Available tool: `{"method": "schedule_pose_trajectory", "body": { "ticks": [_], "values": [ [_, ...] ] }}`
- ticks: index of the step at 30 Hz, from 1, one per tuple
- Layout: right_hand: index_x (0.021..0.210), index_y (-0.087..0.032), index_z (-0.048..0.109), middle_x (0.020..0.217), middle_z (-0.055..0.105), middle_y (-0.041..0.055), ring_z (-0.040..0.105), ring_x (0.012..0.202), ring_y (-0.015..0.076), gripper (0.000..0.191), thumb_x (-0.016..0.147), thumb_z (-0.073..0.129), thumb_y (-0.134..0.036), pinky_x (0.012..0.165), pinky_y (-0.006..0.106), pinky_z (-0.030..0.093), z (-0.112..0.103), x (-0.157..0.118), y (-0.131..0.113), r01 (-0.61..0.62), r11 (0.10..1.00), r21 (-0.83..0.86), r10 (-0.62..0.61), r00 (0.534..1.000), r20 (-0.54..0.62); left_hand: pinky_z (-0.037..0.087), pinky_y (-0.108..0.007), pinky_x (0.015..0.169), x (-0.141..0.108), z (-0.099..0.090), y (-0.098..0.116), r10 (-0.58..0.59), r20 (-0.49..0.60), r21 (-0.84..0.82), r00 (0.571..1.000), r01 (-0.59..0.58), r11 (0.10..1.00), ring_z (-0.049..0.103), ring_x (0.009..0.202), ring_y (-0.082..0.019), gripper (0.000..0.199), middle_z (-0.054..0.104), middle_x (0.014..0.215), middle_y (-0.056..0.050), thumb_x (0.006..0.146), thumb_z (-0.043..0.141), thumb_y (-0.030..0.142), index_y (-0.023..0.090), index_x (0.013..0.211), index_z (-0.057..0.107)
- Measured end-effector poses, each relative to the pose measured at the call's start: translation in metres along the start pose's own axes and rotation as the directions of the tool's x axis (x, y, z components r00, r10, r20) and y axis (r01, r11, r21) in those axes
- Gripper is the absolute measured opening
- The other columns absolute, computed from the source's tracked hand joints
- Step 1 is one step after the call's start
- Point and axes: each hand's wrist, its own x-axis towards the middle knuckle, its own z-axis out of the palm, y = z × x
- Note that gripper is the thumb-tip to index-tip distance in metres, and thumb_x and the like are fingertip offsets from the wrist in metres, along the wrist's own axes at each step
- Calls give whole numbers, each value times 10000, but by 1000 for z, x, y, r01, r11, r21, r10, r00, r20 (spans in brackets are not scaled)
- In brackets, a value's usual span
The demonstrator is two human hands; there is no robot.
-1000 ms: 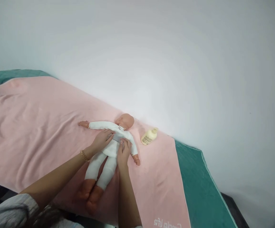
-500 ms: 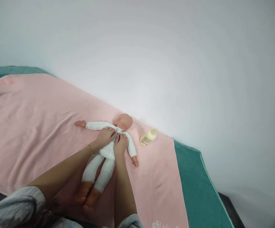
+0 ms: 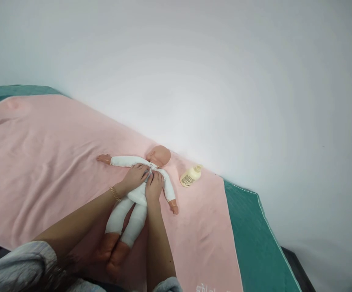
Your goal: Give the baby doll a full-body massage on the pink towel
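A baby doll (image 3: 138, 195) with a white cloth body lies on a pink blanket (image 3: 200, 227), arms spread and head turned to the side. On one half of its chest rests my left hand (image 3: 136, 176), fingers stretched across the cloth. My right hand (image 3: 154, 186) lies on the other half, its fingers curving over the chest. The thumbs come close together at the middle, where a small greyish patch and a thin dark line show below the doll's neck. Neither hand visibly grasps anything. Both forearms pass over the doll's lower body and partly hide it.
A pale yellow bottle (image 3: 191, 176) lies tilted on the blanket, right of the doll's head. Green cloth (image 3: 255, 231) shows beyond the blanket's edges. A white wall (image 3: 194, 81) rises directly behind. Folds run through the blanket on the left.
Both hands stay on the doll's chest. The greyish patch between the thumbs shows more now. The whole view has shifted very slightly.
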Motion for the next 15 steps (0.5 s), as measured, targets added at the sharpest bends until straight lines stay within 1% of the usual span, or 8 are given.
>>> {"method": "schedule_pose_trajectory", "body": {
  "ticks": [3,6,11,15],
  "values": [
    [1104,-156,634,1092,652,151,539,1107,274,305,960,374,-221,989,445,405,0,1,1,4,1000,-12,-3,1000,13,413,-455,886,1,1,-3,-5,10,1,1000,5,1000,556,1048,-304,250,690,1079,-106,948,409,307,194,998,626],
    [1125,-154,633,1107,653,148,537,1125,271,312,970,373,-231,996,439,402,0,1,2,12,1000,-15,-11,1000,7,410,-453,897,1,1,-3,-3,19,4,1000,3,1000,551,1062,-301,249,689,1105,-102,950,401,296,198,1008,622],
    [1215,-141,606,1215,639,153,507,1210,254,361,1004,365,-307,1050,429,373,1,-1,2,40,999,-8,-40,999,-19,402,-460,924,0,2,-2,5,24,-2,1000,-5,1000,528,1122,-305,266,646,1246,-100,948,399,275,203,1113,596],
    [1252,-148,603,1250,636,150,497,1237,266,384,1004,390,-351,1052,436,365,1,-1,4,46,999,-22,-46,999,0,403,-468,926,0,3,-3,-11,27,-13,1000,12,1000,532,1118,-314,248,670,1188,-102,927,428,255,208,1097,602]
  ]
}}
